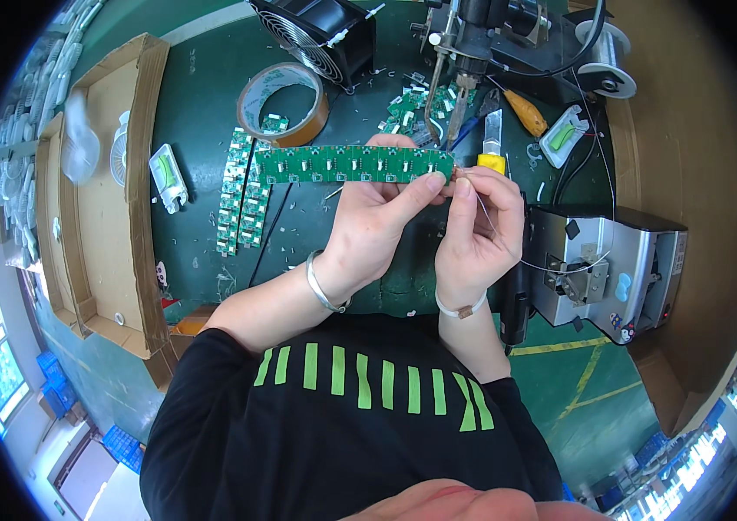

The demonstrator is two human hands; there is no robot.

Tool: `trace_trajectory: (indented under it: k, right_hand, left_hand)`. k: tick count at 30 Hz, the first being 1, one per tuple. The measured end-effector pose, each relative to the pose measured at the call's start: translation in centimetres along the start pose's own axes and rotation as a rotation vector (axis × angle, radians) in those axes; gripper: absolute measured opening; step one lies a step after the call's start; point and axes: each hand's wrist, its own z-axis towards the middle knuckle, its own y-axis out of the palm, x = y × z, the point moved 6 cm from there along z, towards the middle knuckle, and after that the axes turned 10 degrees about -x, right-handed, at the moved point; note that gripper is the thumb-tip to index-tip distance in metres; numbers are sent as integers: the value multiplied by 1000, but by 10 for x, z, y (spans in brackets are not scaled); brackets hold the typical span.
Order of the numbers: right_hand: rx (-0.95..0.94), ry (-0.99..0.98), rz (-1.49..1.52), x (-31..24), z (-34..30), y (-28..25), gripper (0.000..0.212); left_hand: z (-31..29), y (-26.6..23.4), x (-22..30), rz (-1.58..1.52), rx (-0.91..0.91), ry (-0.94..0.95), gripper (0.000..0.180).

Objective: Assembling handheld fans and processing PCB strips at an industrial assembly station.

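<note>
My left hand [373, 221] is closed on a long green circuit board [355, 165], with the thumb on its right end and fingers behind it. Small white and black parts line the board. At that right end my right hand [481, 221] pinches a thin silvery wire [532, 266], which loops away to the right. What else its fingertips hold is too small to make out. Just above the board's end is the tip of a soldering iron [458, 122] mounted on a stand. More circuit board strips [231, 195] lie left of my left hand.
Behind are a black fan [320, 39], a tape roll [320, 122] and small board pieces [412, 104]. To the right are a yellow-handled knife [492, 143], an orange-handled tool [525, 111], a wire spool [607, 59] and a grey machine [598, 269]. Cardboard trays [116, 252] stand left.
</note>
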Motion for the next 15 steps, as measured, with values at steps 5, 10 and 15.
trace_trajectory:
  k: [5,10,15]
  right_hand:
    - [4,18,23,1,0,1,14]
    - [6,23,26,2,-1,1,14]
    - [-7,4,-6,1,0,1,15]
  left_hand:
    - [0,-1,0,18,17,-18,33]
    - [-1,-1,0,11,19,-8,32]
    - [-1,0,1,4,17,-2,33]
